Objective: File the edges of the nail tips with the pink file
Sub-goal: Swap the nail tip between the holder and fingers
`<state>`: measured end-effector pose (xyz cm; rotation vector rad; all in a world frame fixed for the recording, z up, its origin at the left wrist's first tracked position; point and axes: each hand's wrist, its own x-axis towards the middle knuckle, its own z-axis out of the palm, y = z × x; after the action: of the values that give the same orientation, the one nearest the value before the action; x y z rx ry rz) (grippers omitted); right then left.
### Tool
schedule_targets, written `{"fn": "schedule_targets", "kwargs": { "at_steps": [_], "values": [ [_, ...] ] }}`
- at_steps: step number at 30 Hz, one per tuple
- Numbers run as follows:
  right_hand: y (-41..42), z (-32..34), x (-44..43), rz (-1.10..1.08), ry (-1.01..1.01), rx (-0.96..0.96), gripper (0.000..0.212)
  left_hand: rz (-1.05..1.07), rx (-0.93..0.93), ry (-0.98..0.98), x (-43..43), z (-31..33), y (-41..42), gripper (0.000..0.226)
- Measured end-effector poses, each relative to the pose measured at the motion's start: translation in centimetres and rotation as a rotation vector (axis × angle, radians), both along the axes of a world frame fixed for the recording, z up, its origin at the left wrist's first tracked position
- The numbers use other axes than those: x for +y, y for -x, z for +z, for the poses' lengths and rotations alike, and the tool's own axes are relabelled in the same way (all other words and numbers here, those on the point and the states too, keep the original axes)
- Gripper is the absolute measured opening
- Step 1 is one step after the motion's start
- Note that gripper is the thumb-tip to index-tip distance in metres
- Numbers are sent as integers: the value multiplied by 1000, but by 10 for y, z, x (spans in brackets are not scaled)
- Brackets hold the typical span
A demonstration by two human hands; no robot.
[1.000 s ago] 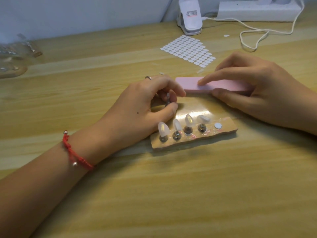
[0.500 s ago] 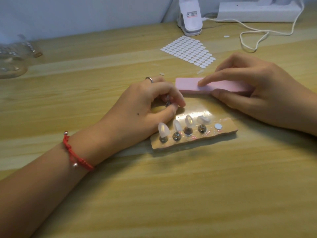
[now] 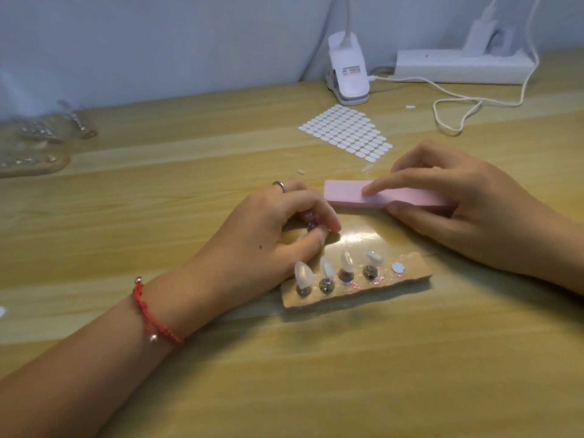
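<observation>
Pink file (image 3: pixel 347 193), clamped by the right hand (image 3: pixel 467 210), should stroke lightly along what seems a nail tip stand (image 3: pixel 311 226), pinched steady between the left hand (image 3: pixel 268 235) fingers (image 3: pixel 319 210).

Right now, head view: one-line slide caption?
Left hand pinches one metal stand; right hand grips the pink file; four tips sit on the holder.

Tabletop (image 3: pixel 347 374): pale wood grain, running to the wall. Centre: one flat tan holder block (image 3: pixel 357 294) lying flat, carrying upright nail tips (image 3: pixel 304 273). Behind it, a sheet of white oval stickers (image 3: pixel 347 131), with small white scraps (image 3: pixel 301 171) near. Rear edge: white clip lamp base (image 3: pixel 349 80), white power strip (image 3: pixel 458 66), and looped white cable (image 3: pixel 458 102). Far left: clear packets (image 3: pixel 38 143), contents blurred.
</observation>
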<state>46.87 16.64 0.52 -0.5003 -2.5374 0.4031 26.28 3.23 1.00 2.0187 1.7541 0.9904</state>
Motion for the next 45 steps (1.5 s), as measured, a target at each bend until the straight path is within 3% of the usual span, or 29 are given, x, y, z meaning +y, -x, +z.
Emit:
{"fn": "schedule_targets", "kwargs": {
  "at_steps": [45],
  "values": [
    [-1,-1,0,-11,-3,-8,27,-5,-13,-1,-1,-1,0,11]
  ]
}}
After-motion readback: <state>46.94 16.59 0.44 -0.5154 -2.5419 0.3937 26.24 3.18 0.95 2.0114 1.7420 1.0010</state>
